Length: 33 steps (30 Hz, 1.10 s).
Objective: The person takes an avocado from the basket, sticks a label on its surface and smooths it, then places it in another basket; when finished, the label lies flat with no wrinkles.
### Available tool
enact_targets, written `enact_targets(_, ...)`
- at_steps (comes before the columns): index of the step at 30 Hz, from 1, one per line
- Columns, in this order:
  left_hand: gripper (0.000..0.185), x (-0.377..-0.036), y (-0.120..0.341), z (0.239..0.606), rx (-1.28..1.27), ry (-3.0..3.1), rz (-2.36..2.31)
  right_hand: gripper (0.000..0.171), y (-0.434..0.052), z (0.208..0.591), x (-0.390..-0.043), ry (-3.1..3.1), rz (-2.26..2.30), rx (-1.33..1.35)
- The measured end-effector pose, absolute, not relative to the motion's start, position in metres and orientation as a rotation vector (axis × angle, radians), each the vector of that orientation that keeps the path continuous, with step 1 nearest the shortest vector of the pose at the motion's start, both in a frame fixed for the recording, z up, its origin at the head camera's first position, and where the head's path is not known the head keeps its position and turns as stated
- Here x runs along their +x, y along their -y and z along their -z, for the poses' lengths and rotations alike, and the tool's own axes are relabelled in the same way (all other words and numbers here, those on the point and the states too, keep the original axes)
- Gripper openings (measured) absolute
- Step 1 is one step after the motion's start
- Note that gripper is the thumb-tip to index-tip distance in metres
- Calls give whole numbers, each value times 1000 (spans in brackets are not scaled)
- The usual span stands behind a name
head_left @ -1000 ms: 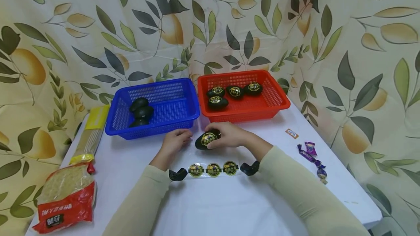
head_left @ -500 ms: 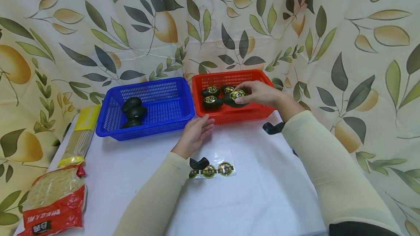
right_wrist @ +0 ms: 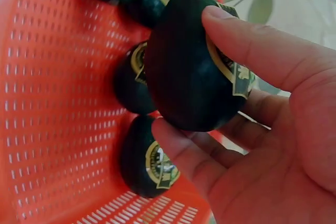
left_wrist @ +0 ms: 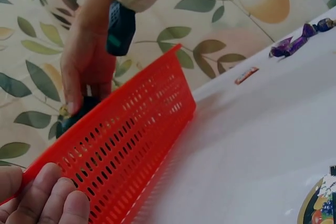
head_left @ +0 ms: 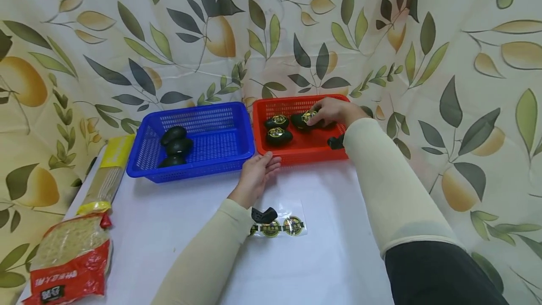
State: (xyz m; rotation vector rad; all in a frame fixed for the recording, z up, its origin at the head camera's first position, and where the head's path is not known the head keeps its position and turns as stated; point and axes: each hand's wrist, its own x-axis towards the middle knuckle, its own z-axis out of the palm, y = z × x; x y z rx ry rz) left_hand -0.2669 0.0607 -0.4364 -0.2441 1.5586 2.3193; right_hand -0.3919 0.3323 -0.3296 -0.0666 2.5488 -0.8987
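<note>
My right hand [head_left: 334, 111] is curled round a dark labelled egg [right_wrist: 194, 61], thumb across the gold sticker, fingers wrapped under the far side, so this grip is clamped on it. The egg sits inside the red basket [head_left: 296, 154], off the mesh as far as the right wrist view shows, right above and touching close to the other labelled eggs [head_left: 278, 128] below my fingers. To do this well, I'd judge: lower it into a free gap beside those eggs rather than on top, keep the sticker facing up, let the shell touch the mesh before the fingers loosen, and slide the lower fingers out sideways so nothing gets knocked. The shell looks smooth, so no squeeze harder than needed. Right forearm is stretched forward over the near wall of the basket, wrist bent down, palm turned towards the egg. My left hand [head_left: 259, 169] has straight, relaxed fingers resting against the basket's near rim, holding nothing, just steadying it on the desk [head_left: 338, 248]. Sticker sheet [head_left: 281, 226] lies behind that hand, near my left wrist; blue basket [head_left: 211, 164] with unlabelled eggs [head_left: 175, 146] sits off to the left.
</note>
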Motion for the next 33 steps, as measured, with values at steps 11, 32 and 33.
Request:
enact_targets(11, 29, -263, -62, 437, -219, -1573, -2305, 71, -336, 347, -407, -2430, 633, 12)
enact_targets(32, 29, -260, -22, 445, -80, -1750, -2136, 43, -307, 343, -420, -2635, 444, 11)
enact_targets(33, 31, -259, -12, 447, -63, -1776, -2121, 41, -303, 340, -421, -2653, 426, -30)
